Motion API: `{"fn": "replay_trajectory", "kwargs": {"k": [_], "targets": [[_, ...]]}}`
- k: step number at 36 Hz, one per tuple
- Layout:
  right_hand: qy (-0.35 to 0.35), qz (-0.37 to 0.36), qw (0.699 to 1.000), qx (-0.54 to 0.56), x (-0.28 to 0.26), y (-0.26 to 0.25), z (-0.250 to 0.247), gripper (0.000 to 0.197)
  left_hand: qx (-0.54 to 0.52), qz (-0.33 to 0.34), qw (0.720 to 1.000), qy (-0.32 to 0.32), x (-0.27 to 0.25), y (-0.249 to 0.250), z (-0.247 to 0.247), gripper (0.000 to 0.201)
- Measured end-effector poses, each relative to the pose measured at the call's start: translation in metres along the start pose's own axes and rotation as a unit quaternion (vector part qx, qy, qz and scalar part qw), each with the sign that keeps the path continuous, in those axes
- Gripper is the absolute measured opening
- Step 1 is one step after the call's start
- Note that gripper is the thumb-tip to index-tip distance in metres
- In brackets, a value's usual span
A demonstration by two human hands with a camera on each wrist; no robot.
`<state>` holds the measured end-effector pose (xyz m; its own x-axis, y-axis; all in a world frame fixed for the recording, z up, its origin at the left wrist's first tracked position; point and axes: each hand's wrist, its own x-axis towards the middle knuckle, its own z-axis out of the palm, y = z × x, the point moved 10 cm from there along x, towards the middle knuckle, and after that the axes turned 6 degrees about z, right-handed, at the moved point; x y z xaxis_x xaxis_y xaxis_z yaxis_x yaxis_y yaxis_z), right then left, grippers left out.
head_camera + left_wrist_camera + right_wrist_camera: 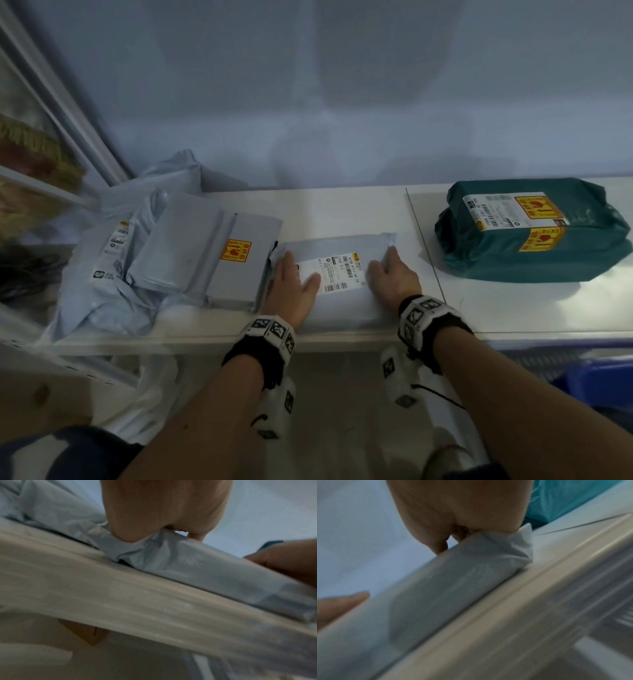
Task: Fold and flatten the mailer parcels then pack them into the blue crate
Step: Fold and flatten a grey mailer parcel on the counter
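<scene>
A flat grey mailer parcel (pixel 342 301) with a white shipping label lies at the middle of the white table (pixel 513 308), near its front edge. My left hand (pixel 295 284) presses flat on the parcel's left end, fingers straight. My right hand (pixel 392 274) presses flat on its right end the same way. In the left wrist view the palm (pixel 163 507) bears down on the crumpled end of the parcel (pixel 197 566). The right wrist view shows my right hand (pixel 458 507) on the other end of the parcel (pixel 453 582). The blue crate (pixel 596 380) stands low at the right, below the table.
A pile of grey mailers (pixel 205 260), one with a yellow sticker, lies at the left of the table. A bulky green parcel (pixel 534 233) with yellow stickers sits at the right. A wall rises behind the table.
</scene>
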<state>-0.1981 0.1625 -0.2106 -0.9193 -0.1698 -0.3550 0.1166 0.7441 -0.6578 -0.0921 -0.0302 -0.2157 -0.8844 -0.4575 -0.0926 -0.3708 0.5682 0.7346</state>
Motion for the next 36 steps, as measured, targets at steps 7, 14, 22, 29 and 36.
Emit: {"fn": "replay_trajectory", "kwargs": {"k": [7, 14, 22, 29, 36], "targets": [[-0.031, 0.034, 0.994, 0.102, -0.004, -0.004, -0.01, 0.056, -0.16, -0.016, 0.986, 0.045, 0.002, 0.006, -0.018, 0.054], [-0.024, 0.04, 0.988, 0.146, -0.011, -0.024, -0.016, 0.076, -0.165, 0.008, 0.985, 0.043, -0.007, 0.016, -0.032, 0.056], [0.012, -0.01, 0.971, 0.237, -0.029, -0.06, -0.035, 0.077, -0.298, 0.0, 0.95, 0.089, -0.009, 0.011, -0.047, 0.078], [0.073, -0.053, 0.971, 0.22, -0.042, -0.069, -0.044, 0.078, -0.399, -0.053, 0.905, 0.137, -0.011, 0.021, -0.064, 0.075], [0.049, -0.038, 0.973, 0.222, -0.051, -0.076, -0.048, 0.096, -0.401, -0.072, 0.894, 0.186, -0.009, 0.031, -0.077, 0.056]]}}
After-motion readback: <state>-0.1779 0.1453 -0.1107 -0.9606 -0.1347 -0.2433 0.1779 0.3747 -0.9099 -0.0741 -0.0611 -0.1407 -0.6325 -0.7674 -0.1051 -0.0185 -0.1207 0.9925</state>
